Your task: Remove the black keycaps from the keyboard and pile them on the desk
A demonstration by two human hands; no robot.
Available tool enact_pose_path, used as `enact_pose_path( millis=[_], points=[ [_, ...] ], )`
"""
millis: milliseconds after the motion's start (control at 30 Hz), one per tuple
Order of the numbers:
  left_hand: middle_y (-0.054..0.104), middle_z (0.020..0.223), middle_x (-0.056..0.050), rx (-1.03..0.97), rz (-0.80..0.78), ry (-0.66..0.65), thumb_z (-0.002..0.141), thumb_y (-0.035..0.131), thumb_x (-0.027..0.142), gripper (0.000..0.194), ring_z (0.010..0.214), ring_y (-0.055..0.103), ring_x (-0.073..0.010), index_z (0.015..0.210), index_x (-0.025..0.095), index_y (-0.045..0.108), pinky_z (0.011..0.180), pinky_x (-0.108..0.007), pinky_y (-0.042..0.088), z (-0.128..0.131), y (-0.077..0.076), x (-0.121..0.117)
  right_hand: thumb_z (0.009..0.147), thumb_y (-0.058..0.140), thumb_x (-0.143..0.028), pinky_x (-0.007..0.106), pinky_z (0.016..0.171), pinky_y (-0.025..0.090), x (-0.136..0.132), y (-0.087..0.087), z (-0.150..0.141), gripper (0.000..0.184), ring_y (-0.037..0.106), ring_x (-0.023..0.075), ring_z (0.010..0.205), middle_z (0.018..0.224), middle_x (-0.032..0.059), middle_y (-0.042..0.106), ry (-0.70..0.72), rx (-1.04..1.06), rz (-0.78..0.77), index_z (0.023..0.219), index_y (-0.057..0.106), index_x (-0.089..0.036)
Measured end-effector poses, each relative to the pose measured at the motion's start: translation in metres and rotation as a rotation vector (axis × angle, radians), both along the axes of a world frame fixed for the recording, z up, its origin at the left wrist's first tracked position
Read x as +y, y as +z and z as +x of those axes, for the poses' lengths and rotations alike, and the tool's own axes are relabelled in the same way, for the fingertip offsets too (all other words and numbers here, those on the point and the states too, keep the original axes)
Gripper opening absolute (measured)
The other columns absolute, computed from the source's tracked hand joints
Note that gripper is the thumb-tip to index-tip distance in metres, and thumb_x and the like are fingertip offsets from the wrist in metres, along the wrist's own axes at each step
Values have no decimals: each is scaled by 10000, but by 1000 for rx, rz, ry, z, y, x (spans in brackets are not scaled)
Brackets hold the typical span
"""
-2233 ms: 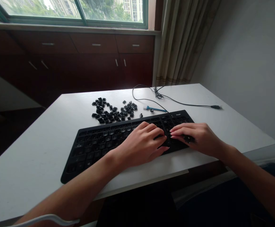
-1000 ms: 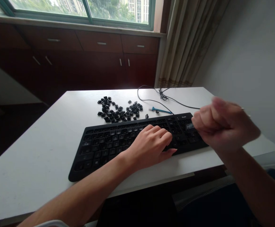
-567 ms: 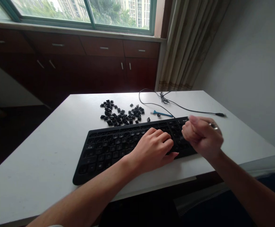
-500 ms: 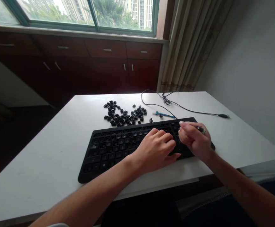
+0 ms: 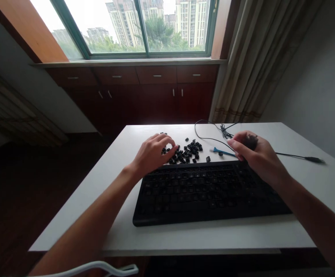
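My left hand point(image 5: 153, 152) is over the pile of loose black keycaps point(image 5: 186, 152) behind the keyboard. Its thumb and forefinger meet at the edge of the pile, pinched at a small black keycap point(image 5: 178, 147). On the right, my right hand point(image 5: 261, 156) is raised above the right end of the black keyboard point(image 5: 184, 196), thumb and forefinger together. A dark, lumpy thing point(image 5: 251, 141) sits in its curled palm; blur hides its exact kind. The keyboard lies flat on the white table.
Behind the keyboard lies a thin blue tool point(image 5: 225, 152) with a pale tip, with stray keycaps beside it. A black cable point(image 5: 210, 137) runs in loops to a plug point(image 5: 314, 159) at the right. A white curved strip point(image 5: 98, 265) shows at the bottom.
My left hand has gone from the keyboard to the keycap pile at the left. My right hand has lifted and turned, showing more of the dark thing in its palm. The view has shifted.
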State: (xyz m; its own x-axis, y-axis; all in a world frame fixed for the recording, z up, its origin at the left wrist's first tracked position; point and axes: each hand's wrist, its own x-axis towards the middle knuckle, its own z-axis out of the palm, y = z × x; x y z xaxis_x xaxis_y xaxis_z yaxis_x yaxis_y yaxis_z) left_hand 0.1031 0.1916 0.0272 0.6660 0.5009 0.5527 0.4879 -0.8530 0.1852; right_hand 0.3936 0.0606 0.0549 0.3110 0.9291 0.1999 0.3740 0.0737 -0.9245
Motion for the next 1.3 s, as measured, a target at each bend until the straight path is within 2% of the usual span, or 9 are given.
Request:
enact_pose_path(
  millis=[67,167,233,400,533,667,867,1100,1300],
  points=[
    [703,1031,-56,-52,-13,84,978,534,342,199,981,642,-212,1000,206,678,851,-372,529,-19,-8,16,858,686,-449,282,559,465,22,4,1,286,582,159,624,748,24,652,-16,-247,-27,1001,682,-200],
    [700,1050,-71,-53,-34,138,982,522,346,220,973,649,-224,1054,207,676,851,-396,543,-35,-19,26,930,574,-394,311,607,499,52,3,-1,267,657,203,697,829,66,713,134,-579,-25,1046,690,-183],
    [705,1057,-72,-23,-53,122,983,521,352,229,981,649,-232,1062,209,682,848,-406,551,-37,-24,28,937,558,-338,314,629,508,69,0,-6,230,677,213,717,830,68,724,247,-701,-7,1041,692,-183],
    [711,1050,-60,23,-115,72,984,526,369,239,941,661,-212,1029,219,706,794,-363,566,-37,-32,31,901,604,-242,323,780,517,108,-10,-34,201,683,234,917,1040,90,730,502,-819,38,1052,727,-194],
    [698,1046,-64,-33,-153,112,1003,491,389,277,870,667,-179,1031,209,699,768,-327,559,-41,-37,34,874,644,-227,320,809,499,139,-13,-57,250,674,226,926,1104,85,712,718,-896,46,1105,738,-225],
    [692,976,-52,-77,-193,137,1003,487,403,289,730,649,-137,995,203,695,710,-290,554,-42,-44,35,889,643,-283,307,824,487,154,-15,-70,228,669,216,935,1088,77,710,862,-942,27,1088,749,-251],
    [688,969,-58,-132,-225,155,999,493,409,299,737,640,-133,970,187,691,696,-278,549,-40,-48,37,921,614,-384,287,786,470,156,-17,-77,252,660,206,895,1064,91,704,872,-981,-13,1073,739,-227],
    [683,945,-45,-157,-237,161,981,527,384,252,721,631,-134,953,201,698,683,-267,532,-39,-53,39,867,674,-437,272,689,439,170,-23,-76,269,652,201,794,926,68,733,808,-1034,-84,1005,751,-220],
    [681,932,-42,-175,-237,180,965,552,368,226,738,627,-146,919,200,697,678,-274,512,-39,-54,39,862,662,-402,284,736,447,165,-27,-80,251,665,225,845,950,86,746,713,-1070,-102,993,759,-211]
  ],
)
